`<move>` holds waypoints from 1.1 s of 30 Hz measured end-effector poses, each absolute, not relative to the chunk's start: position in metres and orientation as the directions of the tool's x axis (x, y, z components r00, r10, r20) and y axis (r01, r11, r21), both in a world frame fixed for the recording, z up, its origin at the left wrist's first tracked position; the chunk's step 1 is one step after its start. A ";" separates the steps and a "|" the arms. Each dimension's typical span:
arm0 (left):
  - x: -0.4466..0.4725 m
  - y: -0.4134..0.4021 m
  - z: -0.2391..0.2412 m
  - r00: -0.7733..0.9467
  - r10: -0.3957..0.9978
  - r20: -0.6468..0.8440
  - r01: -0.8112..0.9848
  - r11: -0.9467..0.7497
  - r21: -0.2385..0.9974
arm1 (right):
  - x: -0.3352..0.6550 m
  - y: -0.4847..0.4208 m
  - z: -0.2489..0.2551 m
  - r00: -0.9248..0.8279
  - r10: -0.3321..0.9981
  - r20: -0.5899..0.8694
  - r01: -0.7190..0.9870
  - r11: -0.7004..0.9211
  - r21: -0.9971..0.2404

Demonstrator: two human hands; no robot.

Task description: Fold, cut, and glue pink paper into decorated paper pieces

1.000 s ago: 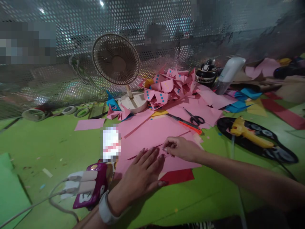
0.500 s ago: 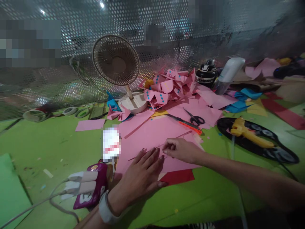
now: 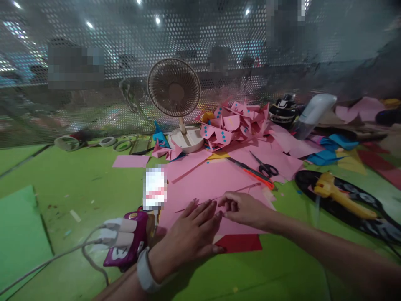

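My left hand [image 3: 191, 234] lies flat with spread fingers on a large pink paper sheet [image 3: 206, 184] on the green table. My right hand [image 3: 242, 209] rests just to its right on the same sheet, fingertips pinched together at a fold line next to the left fingertips. A red sheet [image 3: 239, 242] sticks out from under the pink one near my left thumb.
A small desk fan [image 3: 175, 94] stands behind, beside a heap of folded pink paper shapes [image 3: 234, 123]. Scissors [image 3: 265, 167] and an orange cutter [image 3: 253, 171] lie on pink sheets. A yellow glue gun [image 3: 341, 196] sits at right on a black tray. A purple power strip [image 3: 127, 242] is at left.
The view has shifted, so everything sits further right and lower. Both hands stay on the pink sheet; the right fingertips have drawn slightly closer to the left hand.
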State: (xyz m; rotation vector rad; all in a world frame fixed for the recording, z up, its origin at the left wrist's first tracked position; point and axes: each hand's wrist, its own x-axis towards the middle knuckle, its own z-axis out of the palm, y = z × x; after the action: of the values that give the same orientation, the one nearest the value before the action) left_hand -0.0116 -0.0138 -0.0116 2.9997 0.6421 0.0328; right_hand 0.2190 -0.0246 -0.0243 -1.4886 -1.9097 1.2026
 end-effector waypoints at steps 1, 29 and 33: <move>-0.012 -0.014 -0.012 0.911 0.413 0.008 0.411 -0.908 0.085 | 0.219 -0.025 -0.024 -0.327 0.929 -0.171 0.544 0.037 -0.838; -0.020 -0.019 -0.010 0.882 0.460 0.103 0.436 -0.879 0.193 | 0.210 -0.018 -0.012 -0.358 0.865 -0.352 0.452 -0.170 -0.876; -0.022 -0.020 -0.007 0.886 0.457 0.079 0.435 -0.878 0.198 | 0.212 -0.015 -0.014 -0.367 0.863 -0.348 0.476 -0.147 -0.867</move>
State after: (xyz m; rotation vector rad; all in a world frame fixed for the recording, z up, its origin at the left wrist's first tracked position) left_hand -0.0224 -0.0204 -0.0065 2.8795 0.6868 0.1840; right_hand 0.2125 -0.0147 -0.0141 -1.5067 -1.7738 1.5199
